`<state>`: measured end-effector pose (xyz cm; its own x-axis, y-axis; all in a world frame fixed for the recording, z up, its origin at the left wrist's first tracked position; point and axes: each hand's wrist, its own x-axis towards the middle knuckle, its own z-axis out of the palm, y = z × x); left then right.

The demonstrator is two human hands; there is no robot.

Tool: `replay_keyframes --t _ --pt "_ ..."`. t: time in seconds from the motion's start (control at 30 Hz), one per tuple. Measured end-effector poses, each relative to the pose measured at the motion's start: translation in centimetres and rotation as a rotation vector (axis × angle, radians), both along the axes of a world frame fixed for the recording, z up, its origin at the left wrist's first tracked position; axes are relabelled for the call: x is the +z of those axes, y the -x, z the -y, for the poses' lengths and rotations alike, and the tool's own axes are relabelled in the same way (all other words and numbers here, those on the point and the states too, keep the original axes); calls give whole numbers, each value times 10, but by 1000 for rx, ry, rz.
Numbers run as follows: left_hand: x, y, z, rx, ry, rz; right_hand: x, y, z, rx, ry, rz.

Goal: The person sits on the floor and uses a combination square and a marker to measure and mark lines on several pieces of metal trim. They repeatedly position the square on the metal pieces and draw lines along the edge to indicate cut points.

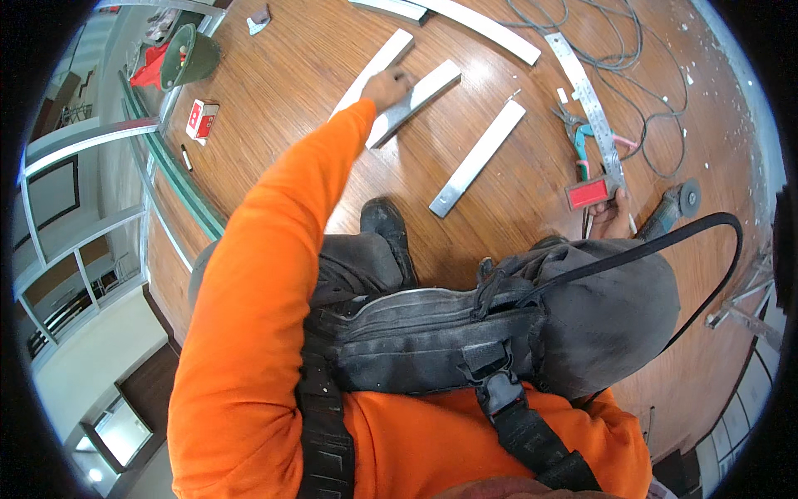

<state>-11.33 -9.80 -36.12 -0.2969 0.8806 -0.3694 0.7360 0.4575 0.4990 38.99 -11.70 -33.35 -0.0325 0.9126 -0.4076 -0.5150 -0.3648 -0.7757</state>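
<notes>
My left hand (pixel 388 87), at the end of an orange sleeve, reaches forward to two silver metal channel pieces lying side by side on the floor. Its curled fingers are on the right-hand metal channel piece (pixel 428 90); the left-hand piece (pixel 384 62) lies just beyond the knuckles. Low by my right knee, my right hand (pixel 613 218) is closed around a try square (pixel 588 193) with a red handle and a long silver blade angling away. Between the hands rests another short metal channel (pixel 478 158). Pliers (pixel 573 125) with teal handles lie beside the blade.
An angle grinder (pixel 669 206) lies right of my right hand. Grey cable (pixel 640 50) coils at the far right, near longer metal profiles (pixel 490 29). At the left are a green bucket (pixel 199 62), a red-and-white box (pixel 202 121), a marker (pixel 186 158) and metal framing (pixel 91 150).
</notes>
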Motion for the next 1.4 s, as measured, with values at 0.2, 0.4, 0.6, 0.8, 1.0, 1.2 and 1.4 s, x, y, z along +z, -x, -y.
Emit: replay_keyframes --t 0.2,0.4,0.6,0.8,1.0,1.2,1.4 --pt "45 -113 1 -324 182 -130 -7 -8 -7 39 -57 -74" --pt "4 -193 49 -374 182 -157 7 16 -10 65 -30 -82" --pt "25 -126 52 -760 263 -86 9 27 16 171 158 107" --pt "46 -22 10 -631 191 -181 -7 18 28 266 169 204" --pt "130 62 96 -870 409 -394 -34 -5 42 321 164 307" --pt "27 65 255 -308 298 -292 -14 3 44 356 106 560" --pt "-6 88 273 62 120 167 67 -5 -9 736 -218 1367"
